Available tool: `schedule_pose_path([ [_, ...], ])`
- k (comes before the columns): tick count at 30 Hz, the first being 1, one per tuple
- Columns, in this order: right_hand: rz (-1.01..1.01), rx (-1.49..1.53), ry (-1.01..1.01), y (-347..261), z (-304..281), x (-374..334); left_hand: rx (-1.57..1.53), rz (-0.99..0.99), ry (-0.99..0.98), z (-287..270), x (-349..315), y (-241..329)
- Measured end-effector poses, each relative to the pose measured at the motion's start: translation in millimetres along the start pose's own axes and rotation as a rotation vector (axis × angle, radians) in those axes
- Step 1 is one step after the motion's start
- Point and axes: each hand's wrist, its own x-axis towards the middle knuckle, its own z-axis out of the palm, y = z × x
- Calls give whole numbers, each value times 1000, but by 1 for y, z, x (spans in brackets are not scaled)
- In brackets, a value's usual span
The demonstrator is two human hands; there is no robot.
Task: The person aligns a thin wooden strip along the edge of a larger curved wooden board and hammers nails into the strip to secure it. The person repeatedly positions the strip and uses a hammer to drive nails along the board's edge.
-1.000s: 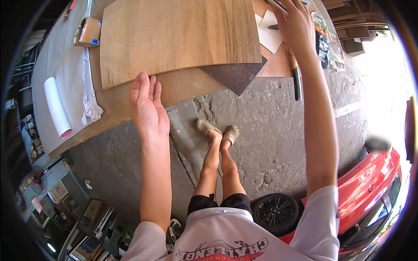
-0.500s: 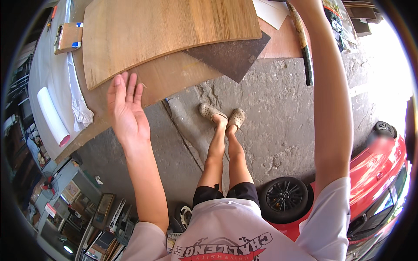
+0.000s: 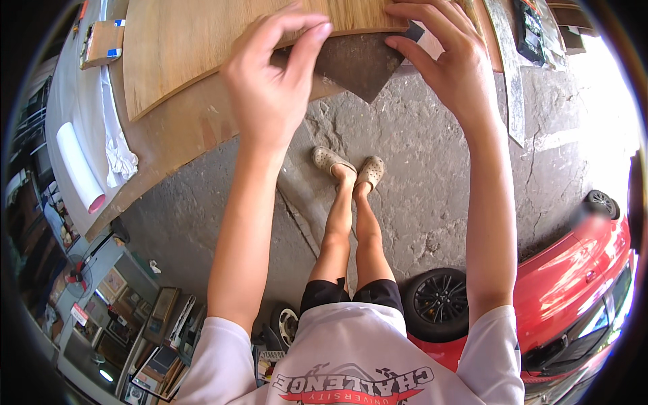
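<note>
A large wooden board with a curved front edge lies at the top of the view. Part of a dark brown sheet sticks out beneath it, one corner past the table edge. Over the board's front edge hangs my left hand, fingers curved and thumb near the index fingertip; nothing shows in it, and its other fingers are partly hidden. My right hand reaches the board's right corner, thumb over the dark sheet, fingers spread above the wood. Whether it touches the board I cannot tell.
The brown worktable carries a taped cardboard box and a white roll at left. A long grey strip overhangs at right, near a black packet. A red car and wheel stand behind right.
My left hand has risen rightward to the board's front edge, its fingers curling. My right hand has come down and left to the board's corner. The long dark-ended tool no longer shows.
</note>
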Motion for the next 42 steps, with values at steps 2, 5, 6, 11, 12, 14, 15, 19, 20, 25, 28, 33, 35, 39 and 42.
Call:
schedule_pose_path([
  [2,-69,-57,46,3,4,0,-31,-144,-59,9,0,-3],
  [5,-170,-147,127,1,11,4,14,-51,-31,12,0,-8],
  [6,-201,-178,153,-1,14,4,-11,-58,-26,11,1,-9],
  [11,-178,-159,103,-12,26,6,-104,-107,-58,2,1,-15],
  [12,-156,-206,69,-13,26,6,-109,-111,-62,2,-1,-17],
  [14,-215,-203,130,-12,30,9,-108,-138,-63,2,-6,-20],
  [15,-247,-202,160,-10,30,11,-109,-151,-61,3,-8,-21],
  [19,-246,-136,147,-3,31,12,-90,-113,-52,3,1,-9],
  [20,-244,-131,148,-2,31,11,-85,-115,-42,3,5,-3],
  [25,-240,-130,173,-1,31,8,-448,-294,-605,-29,40,-4],
  [28,-228,-155,150,0,31,6,-9,-8,-9,12,7,4],
  [33,-213,-106,146,2,31,5,110,71,50,25,-9,-17],
  [35,-155,-46,109,2,27,4,141,77,61,23,-6,-13],
  [39,-7,49,267,2,-4,-6,138,76,78,23,0,-4],
  [42,487,-42,498,-3,-32,-33,121,55,94,26,-1,-2],
])
